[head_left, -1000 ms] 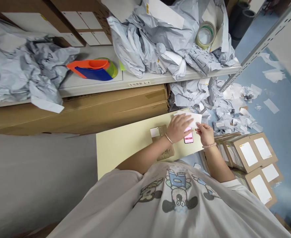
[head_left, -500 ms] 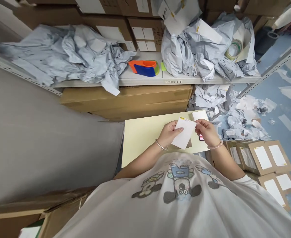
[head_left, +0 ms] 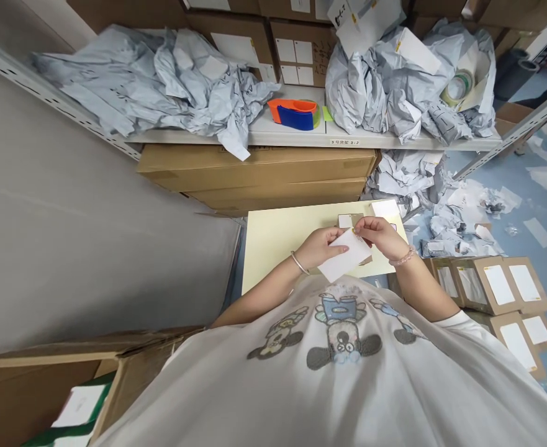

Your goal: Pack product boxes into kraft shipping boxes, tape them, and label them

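My left hand [head_left: 323, 247] is closed on a white label [head_left: 343, 256], with the thumb lying across its face. My right hand [head_left: 384, 238] pinches the label's upper corner, close to a small yellow mark. The label is tilted and held over the near edge of a pale yellow tabletop [head_left: 282, 239]. Behind and below the hands, a small brown carton [head_left: 357, 218] shows in part, with a white patch on it. A white stack of paper or labels [head_left: 385, 208] lies at the table's far right corner. Part of a phone-like object shows beside my right hand.
Above the table, a shelf [head_left: 296, 138] holds crumpled grey mailer bags [head_left: 161, 87] and an orange-and-blue tape dispenser [head_left: 294, 114]. Labelled cartons [head_left: 492, 282] are stacked at the right. More bags [head_left: 464, 217] litter the blue floor. An open box [head_left: 128, 385] stands at lower left.
The label has turned and tipped flatter, and my right hand has moved in over its upper corner. More of the brown carton shows behind. The whole view has shifted slightly.
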`<state>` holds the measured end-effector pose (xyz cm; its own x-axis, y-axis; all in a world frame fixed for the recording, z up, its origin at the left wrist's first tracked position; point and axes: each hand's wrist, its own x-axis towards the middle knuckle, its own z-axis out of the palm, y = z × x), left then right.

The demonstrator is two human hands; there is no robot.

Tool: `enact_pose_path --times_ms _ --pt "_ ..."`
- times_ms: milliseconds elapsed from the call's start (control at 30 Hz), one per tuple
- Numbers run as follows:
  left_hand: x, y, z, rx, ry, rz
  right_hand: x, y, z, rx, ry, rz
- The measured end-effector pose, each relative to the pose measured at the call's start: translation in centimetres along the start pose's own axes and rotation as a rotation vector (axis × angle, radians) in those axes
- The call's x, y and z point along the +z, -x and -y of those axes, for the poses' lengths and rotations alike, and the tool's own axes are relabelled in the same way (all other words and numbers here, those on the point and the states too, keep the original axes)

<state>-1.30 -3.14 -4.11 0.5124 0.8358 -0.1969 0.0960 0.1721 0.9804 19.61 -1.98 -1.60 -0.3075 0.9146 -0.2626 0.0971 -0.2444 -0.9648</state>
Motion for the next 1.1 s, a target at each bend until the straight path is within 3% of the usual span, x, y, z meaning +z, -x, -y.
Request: enact_pose_path --times_ms 267,667,800,900,1000,1067,1100 --pt "-1.7 1.0 0.3 -0.013 -0.355 0.091 0.7 0.5 0.4 0.082 0.043 0.132" --pt "-2.3 0.9 0.3 0.056 -0.437 0.164 0.1 1.1 -0.8 0.202 -0.041 0.308" --pt "-2.5 0.5 0.6 0.083 -0.495 0.195 0.6 1.3 -1.3 0.217 -0.105 0.313" --pt "-2.0 0.1 1.1 0.161 -0.555 0.064 1.7 1.4 -1.8 0.196 -0.175 0.245" --pt "-0.9 -0.1 1.9 0.287 -0.614 -0.287 2.9 1.4 -2.5 0.182 -0.252 0.141" --pt "0.1 0.1 2.4 0.303 -0.602 -0.512 3.7 1.3 -3.0 0.170 -0.309 0.055" --pt "0.6 0.2 2.6 0.282 -0.577 -0.569 4.0 1.2 -3.4 0.162 -0.332 0.007"
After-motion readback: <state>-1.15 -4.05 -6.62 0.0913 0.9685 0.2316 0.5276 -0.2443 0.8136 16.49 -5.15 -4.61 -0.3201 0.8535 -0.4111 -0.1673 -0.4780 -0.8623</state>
